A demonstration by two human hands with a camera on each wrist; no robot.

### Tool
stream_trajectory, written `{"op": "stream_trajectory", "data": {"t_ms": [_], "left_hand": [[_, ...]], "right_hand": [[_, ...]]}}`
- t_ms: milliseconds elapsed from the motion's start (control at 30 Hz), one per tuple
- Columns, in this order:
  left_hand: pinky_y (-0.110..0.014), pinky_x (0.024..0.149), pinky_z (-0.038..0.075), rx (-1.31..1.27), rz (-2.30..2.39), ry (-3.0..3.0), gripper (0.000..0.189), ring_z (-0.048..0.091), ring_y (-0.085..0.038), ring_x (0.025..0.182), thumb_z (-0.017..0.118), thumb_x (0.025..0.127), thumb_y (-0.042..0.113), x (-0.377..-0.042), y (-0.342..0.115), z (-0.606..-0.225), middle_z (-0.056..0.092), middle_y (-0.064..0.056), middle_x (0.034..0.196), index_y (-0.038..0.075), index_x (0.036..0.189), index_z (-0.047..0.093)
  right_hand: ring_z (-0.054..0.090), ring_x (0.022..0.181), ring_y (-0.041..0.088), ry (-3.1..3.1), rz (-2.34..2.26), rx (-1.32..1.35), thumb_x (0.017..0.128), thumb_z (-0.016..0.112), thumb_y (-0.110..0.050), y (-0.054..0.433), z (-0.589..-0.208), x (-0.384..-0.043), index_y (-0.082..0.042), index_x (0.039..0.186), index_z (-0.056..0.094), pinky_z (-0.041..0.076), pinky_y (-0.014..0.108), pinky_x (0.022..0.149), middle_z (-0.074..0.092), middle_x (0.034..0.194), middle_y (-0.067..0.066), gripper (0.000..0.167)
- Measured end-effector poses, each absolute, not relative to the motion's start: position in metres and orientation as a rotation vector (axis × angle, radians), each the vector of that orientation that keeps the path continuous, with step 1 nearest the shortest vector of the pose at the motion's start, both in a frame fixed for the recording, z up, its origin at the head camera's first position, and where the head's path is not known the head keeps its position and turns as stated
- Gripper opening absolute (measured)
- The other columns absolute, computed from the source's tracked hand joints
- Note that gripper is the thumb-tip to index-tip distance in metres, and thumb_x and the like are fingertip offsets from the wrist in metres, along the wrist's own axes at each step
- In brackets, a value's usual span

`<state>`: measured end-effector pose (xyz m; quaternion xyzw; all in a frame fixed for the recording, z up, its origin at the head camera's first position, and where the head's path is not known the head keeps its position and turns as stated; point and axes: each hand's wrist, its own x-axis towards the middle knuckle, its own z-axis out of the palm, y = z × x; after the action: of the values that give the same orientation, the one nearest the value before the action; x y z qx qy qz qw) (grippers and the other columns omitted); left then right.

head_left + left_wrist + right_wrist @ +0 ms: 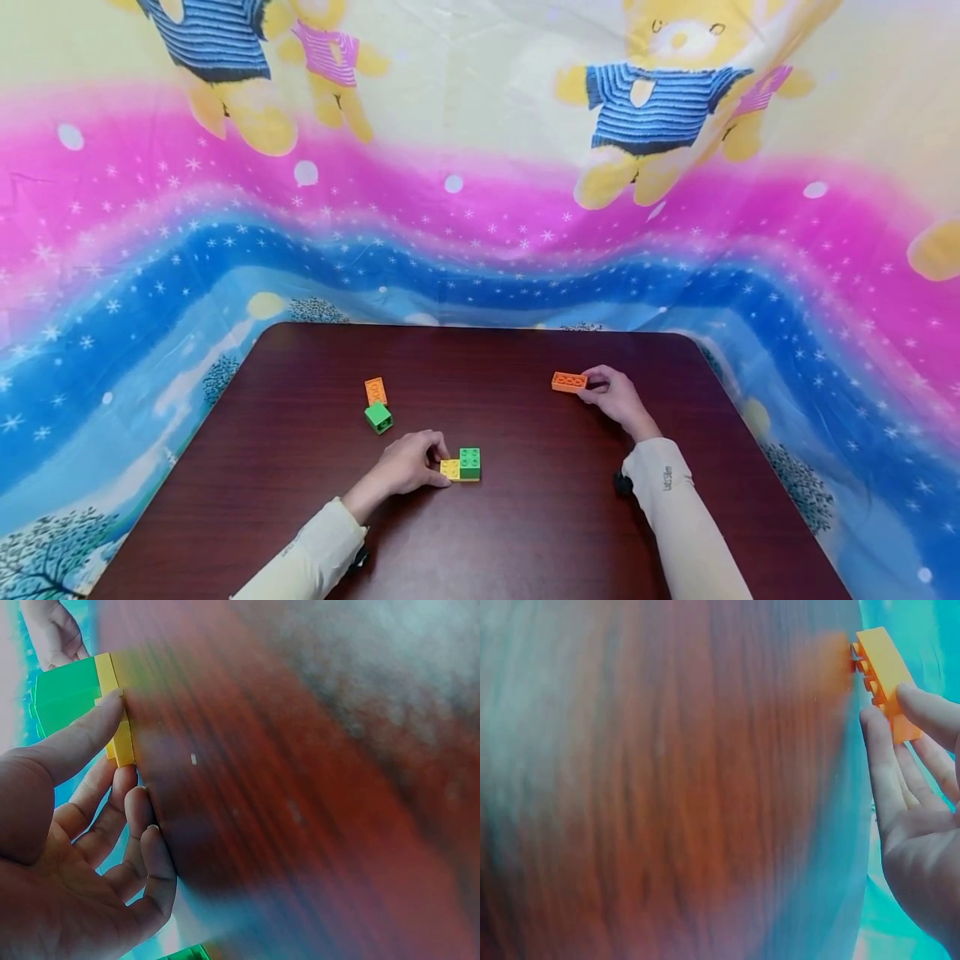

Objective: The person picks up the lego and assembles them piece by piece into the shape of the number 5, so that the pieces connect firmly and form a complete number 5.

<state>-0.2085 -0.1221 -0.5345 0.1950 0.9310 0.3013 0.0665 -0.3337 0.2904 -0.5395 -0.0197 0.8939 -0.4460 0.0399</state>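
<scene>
Near the middle of the table, my left hand [408, 462] pinches the left end of a flat yellow brick [450, 469] between thumb and fingers. A taller green brick [469, 461] sits on that yellow brick's right end, studs up; the left wrist view shows the green brick [66, 694] joined to the yellow one [122, 742]. Farther back on the right, my right hand [617, 398] holds an orange brick [569, 382] by its right end, hollow side up. In the right wrist view the orange brick's [889, 671] studs face the tabletop, with thumb and fingers around its near end.
Left of centre, another orange brick [376, 390] lies on the dark wooden table [510, 533], with a loose green brick [378, 418] tipped on its side against its front end. A curtain [450, 250] printed with bears hangs behind the table and along its sides.
</scene>
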Motion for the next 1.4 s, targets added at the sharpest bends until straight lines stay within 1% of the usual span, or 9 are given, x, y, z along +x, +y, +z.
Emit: {"op": "stream_trajectory", "data": {"t_ms": [200,467,667,800,967,1033,1167,1267,1400], "left_hand": [[-0.032,0.068,0.045,0.585,0.903,2.812,0.030,0.056,-0.007,0.076,0.094,0.075,0.027,-0.209,-0.123,-0.536,0.064,0.008,0.086,0.023,0.089,0.068],[-0.031,0.069,0.045,0.594,0.899,2.815,0.030,0.056,-0.006,0.075,0.094,0.075,0.027,-0.210,-0.123,-0.537,0.064,0.008,0.085,0.022,0.090,0.068],[-0.032,0.069,0.044,0.592,0.899,2.810,0.030,0.055,-0.006,0.075,0.094,0.076,0.027,-0.210,-0.123,-0.536,0.063,0.008,0.085,0.021,0.090,0.068],[-0.032,0.069,0.045,0.592,0.896,2.811,0.030,0.055,-0.006,0.075,0.094,0.076,0.027,-0.210,-0.123,-0.536,0.063,0.008,0.086,0.022,0.090,0.069],[-0.032,0.069,0.045,0.601,0.893,2.815,0.029,0.056,-0.006,0.076,0.094,0.076,0.027,-0.211,-0.123,-0.537,0.064,0.008,0.086,0.021,0.090,0.069],[-0.032,0.069,0.045,0.604,0.893,2.815,0.029,0.056,-0.006,0.076,0.094,0.076,0.027,-0.211,-0.123,-0.537,0.064,0.007,0.087,0.021,0.091,0.069],[-0.032,0.069,0.045,0.607,0.890,2.814,0.029,0.056,-0.007,0.076,0.093,0.077,0.027,-0.211,-0.123,-0.537,0.064,0.007,0.087,0.021,0.092,0.069],[-0.033,0.070,0.045,0.607,0.888,2.813,0.029,0.057,-0.008,0.077,0.093,0.077,0.027,-0.210,-0.123,-0.536,0.065,0.007,0.088,0.021,0.092,0.069],[-0.033,0.069,0.045,0.604,0.893,2.814,0.029,0.057,-0.008,0.077,0.093,0.076,0.027,-0.210,-0.123,-0.536,0.065,0.006,0.088,0.020,0.091,0.069]], "right_hand": [[0.067,0.107,0.028,2.635,-1.473,-0.035,0.096,0.076,-0.017,0.288,-0.540,-0.333,-0.008,0.135,0.061,0.055,0.041,0.093,0.061,0.137,0.020,0.043],[0.073,0.109,0.024,2.469,-1.663,0.014,0.098,0.073,-0.020,0.286,-0.545,-0.333,-0.005,0.138,0.057,0.053,0.043,0.103,0.057,0.138,0.021,0.046],[0.073,0.104,0.023,2.474,-1.698,-0.003,0.097,0.073,-0.010,0.282,-0.547,-0.333,-0.002,0.136,0.059,0.059,0.038,0.094,0.057,0.135,0.024,0.043],[0.071,0.108,0.025,2.550,-1.637,-0.018,0.094,0.076,-0.008,0.280,-0.548,-0.333,-0.005,0.134,0.063,0.059,0.035,0.089,0.061,0.134,0.022,0.041],[0.067,0.117,0.034,2.597,-1.597,-0.042,0.095,0.074,-0.007,0.279,-0.550,-0.333,-0.006,0.139,0.062,0.058,0.034,0.091,0.061,0.134,0.023,0.046],[0.065,0.120,0.035,2.591,-1.601,-0.037,0.096,0.074,-0.006,0.279,-0.551,-0.333,-0.007,0.140,0.062,0.058,0.034,0.092,0.061,0.134,0.022,0.046],[0.064,0.121,0.033,2.575,-1.608,-0.024,0.096,0.074,-0.008,0.280,-0.553,-0.334,-0.010,0.137,0.064,0.058,0.034,0.094,0.062,0.135,0.020,0.043],[0.065,0.119,0.031,2.551,-1.627,-0.028,0.095,0.075,-0.012,0.281,-0.553,-0.334,-0.010,0.137,0.065,0.058,0.033,0.094,0.061,0.136,0.019,0.042],[0.070,0.117,0.029,2.462,-1.711,-0.023,0.099,0.071,-0.019,0.280,-0.551,-0.333,-0.008,0.137,0.064,0.058,0.033,0.095,0.056,0.142,0.018,0.040]]}}
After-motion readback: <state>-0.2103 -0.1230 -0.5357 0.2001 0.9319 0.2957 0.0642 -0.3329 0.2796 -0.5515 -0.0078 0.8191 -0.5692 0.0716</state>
